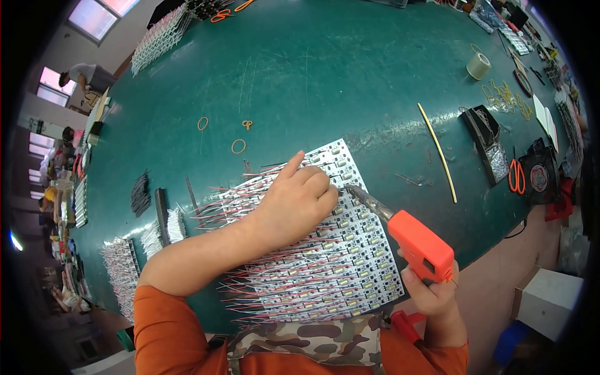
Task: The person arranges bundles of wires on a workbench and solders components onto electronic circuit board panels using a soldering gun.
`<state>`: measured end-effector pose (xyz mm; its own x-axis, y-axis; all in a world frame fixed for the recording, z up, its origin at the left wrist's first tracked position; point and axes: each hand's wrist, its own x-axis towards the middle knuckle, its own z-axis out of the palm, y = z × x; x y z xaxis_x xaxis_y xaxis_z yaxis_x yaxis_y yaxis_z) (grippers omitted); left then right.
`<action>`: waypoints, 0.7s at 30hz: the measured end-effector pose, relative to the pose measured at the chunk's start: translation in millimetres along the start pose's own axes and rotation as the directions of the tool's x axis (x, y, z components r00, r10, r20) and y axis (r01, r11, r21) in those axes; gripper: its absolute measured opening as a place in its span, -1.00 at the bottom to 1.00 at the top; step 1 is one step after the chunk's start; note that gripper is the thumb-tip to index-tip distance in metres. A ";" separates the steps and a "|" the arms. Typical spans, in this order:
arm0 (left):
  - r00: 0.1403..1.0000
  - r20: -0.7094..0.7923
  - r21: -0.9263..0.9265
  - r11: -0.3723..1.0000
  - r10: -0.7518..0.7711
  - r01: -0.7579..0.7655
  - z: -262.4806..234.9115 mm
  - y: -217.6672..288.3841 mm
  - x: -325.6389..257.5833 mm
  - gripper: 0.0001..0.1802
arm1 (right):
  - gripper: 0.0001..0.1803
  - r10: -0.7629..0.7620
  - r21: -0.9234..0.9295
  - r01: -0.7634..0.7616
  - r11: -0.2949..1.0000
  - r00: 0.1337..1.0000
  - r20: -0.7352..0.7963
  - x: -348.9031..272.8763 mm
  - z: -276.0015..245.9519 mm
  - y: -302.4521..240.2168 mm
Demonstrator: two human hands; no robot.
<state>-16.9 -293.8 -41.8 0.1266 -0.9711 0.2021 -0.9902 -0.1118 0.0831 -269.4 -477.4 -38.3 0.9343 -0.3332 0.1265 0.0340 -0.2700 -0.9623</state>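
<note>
Head view: left hand (294, 201) curled, hiding board panel (350, 256) wires; right hand (437, 294) grips orange soldering gun (420, 245).

Bright, even light falls on the green table (325, 69), with soft sheen and faint shadows. Fisheye distortion bends the edges; dark vignetted corners blur.
</note>
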 end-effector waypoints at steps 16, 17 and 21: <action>0.999 0.032 0.004 1.000 -0.011 0.011 -1.2 0.7 0.3 -0.72 | -0.43 -0.031 -0.033 0.031 0.999 1.000 -0.001 -1.4 0.9 0.6; 0.999 0.038 0.004 1.000 -0.009 0.009 -1.6 0.7 0.3 -0.72 | -0.45 0.010 -0.027 -0.011 1.000 1.000 -0.007 -1.9 0.6 -1.6; 0.999 0.036 0.004 1.000 -0.013 0.012 -1.3 0.5 -0.2 -0.72 | -0.49 -0.117 -0.071 0.118 0.990 0.993 0.025 4.1 -3.2 -4.1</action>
<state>-17.3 -293.4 -40.5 0.1368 -0.9766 0.1657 -0.9888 -0.1247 0.0817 -266.8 -480.6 -33.1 0.9327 -0.2763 0.2320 0.1191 -0.3711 -0.9209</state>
